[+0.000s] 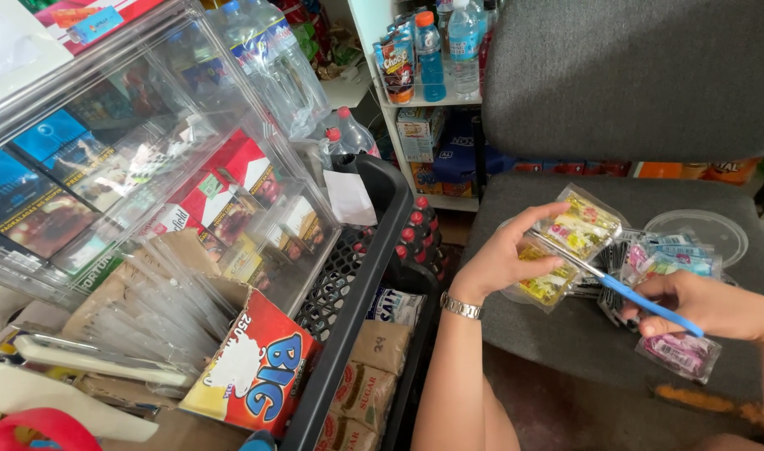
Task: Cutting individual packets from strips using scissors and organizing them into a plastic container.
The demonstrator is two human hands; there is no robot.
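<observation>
A strip of yellow sachets (570, 242) is held up over the seat of a grey chair (566, 334) by the left hand (503, 259), whose fingers (541, 219) are closed on the strip's upper part, thumb on one side and fingertips on the other. A wristwatch (460, 307) is worn on that arm. Blue-handled scissors (628, 294) are gripped in the right hand (703, 305), the fingers curled shut around the handles; the blades are laid across the strip between two of its sachets, and how far they are parted cannot be told. Pink and blue sachets (670, 259) are spread on the seat just beside and under the right hand, with a clear round lid (708, 230) behind them. To the left, a black crate (357, 284) is seen, with brown sugar bags (369, 388) below it and a clear display case (148, 167) further left.
</observation>
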